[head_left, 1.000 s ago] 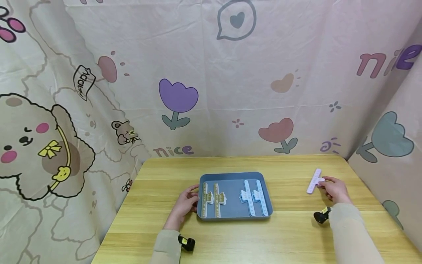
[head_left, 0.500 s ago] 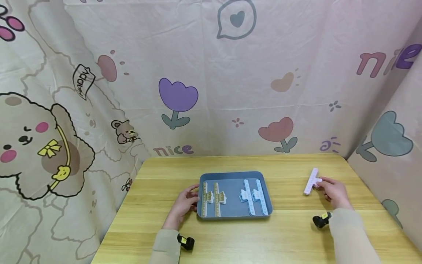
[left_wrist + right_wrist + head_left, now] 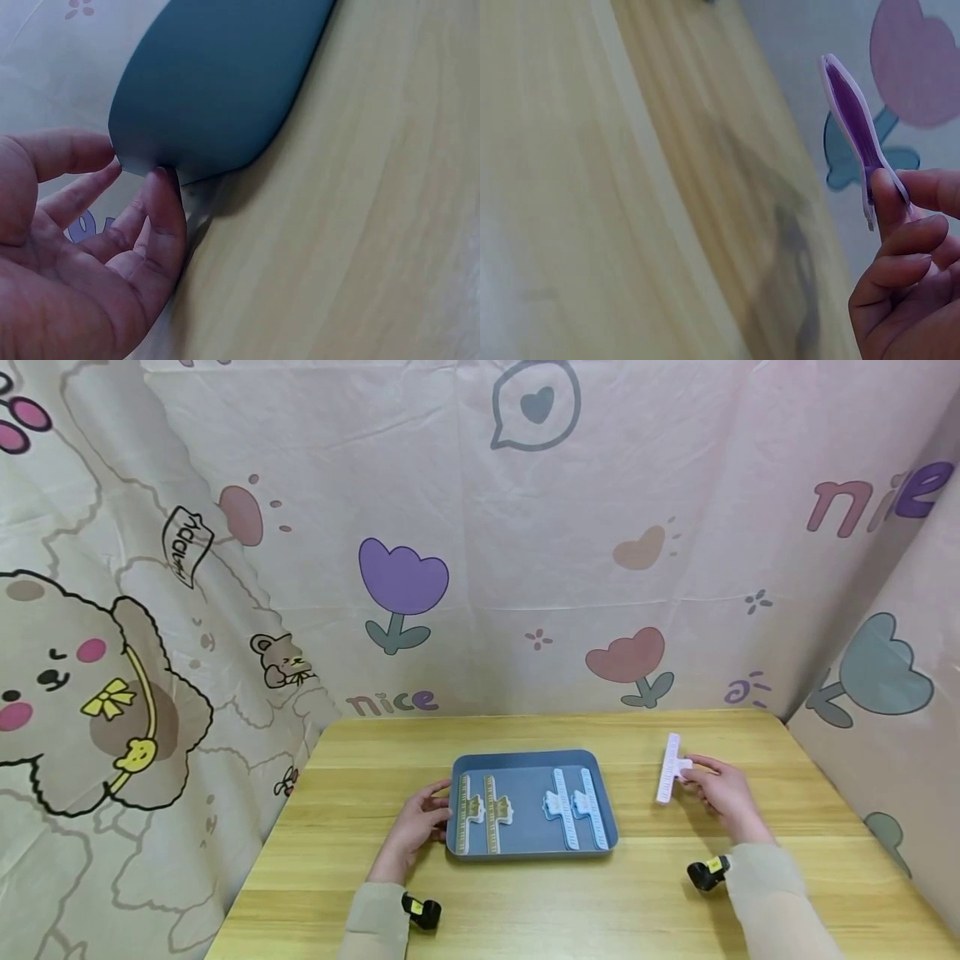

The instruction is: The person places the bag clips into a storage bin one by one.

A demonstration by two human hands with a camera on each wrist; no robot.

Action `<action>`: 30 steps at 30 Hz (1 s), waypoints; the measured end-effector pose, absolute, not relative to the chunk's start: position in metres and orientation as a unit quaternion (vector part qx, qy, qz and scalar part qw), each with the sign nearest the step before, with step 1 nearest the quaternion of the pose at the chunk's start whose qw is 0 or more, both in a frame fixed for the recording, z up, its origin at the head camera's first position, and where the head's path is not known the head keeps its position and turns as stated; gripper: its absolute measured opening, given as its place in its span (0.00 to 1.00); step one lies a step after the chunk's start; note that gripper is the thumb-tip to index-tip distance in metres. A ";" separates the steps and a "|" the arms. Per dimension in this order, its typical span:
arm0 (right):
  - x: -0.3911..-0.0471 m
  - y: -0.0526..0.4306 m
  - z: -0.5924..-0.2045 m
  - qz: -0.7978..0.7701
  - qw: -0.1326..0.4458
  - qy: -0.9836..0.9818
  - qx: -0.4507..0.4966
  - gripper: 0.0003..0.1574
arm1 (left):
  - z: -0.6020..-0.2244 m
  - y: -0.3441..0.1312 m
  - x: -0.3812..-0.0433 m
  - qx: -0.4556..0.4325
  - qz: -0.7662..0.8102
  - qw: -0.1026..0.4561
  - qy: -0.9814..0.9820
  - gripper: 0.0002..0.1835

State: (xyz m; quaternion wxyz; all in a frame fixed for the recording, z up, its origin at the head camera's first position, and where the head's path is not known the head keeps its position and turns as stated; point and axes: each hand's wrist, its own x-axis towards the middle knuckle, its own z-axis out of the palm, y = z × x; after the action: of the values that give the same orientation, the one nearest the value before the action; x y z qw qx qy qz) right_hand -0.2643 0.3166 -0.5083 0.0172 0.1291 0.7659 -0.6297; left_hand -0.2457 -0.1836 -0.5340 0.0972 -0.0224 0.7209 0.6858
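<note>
My right hand (image 3: 723, 789) pinches a lilac plastic ruler clip (image 3: 667, 770) by its handle, to the right of the blue-grey tray (image 3: 528, 848). In the right wrist view the clip (image 3: 855, 120) appears end-on, raised over the table with its shadow below. At the tray's left side is my left hand (image 3: 417, 822); the left wrist view has its thumb and a curled finger holding the tray's edge (image 3: 217, 90). Inside the tray lie two gold-and-white ruler clips (image 3: 463, 814) (image 3: 492, 814) on the left and two light-blue ruler clips (image 3: 566, 810) (image 3: 594, 810) on the right.
A wooden table (image 3: 540, 910) bears the tray. Behind it and along both sides hangs a printed curtain (image 3: 487, 527). A small black wrist camera (image 3: 422, 912) sits on the left cuff, another wrist camera (image 3: 707, 872) on the right.
My right hand has moved left toward the tray with the lilac ruler clip, which now stands more upright in the head view. The left hand has stayed at the tray.
</note>
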 end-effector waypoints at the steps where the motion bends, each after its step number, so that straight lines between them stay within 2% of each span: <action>1: -0.264 0.313 -0.507 -0.633 0.017 0.764 0.125 0.39 | -0.534 -0.183 -0.246 -0.024 0.685 0.097 0.721 0.30; 16: -0.264 0.262 -0.488 -0.651 0.008 0.755 0.076 0.36 | -0.534 -0.182 -0.246 -0.034 0.677 0.100 0.729 0.29; 30: -0.264 0.226 -0.480 -0.656 0.031 0.752 0.054 0.33 | -0.534 -0.182 -0.247 -0.046 0.675 0.100 0.729 0.30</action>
State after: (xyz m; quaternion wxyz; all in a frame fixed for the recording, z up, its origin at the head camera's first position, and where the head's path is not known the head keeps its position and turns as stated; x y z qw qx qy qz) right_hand -0.2640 0.2258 -0.4803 0.0314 0.0543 0.7522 -0.6559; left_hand -0.2466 -0.1821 -0.5338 0.1004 -0.0458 0.7291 0.6755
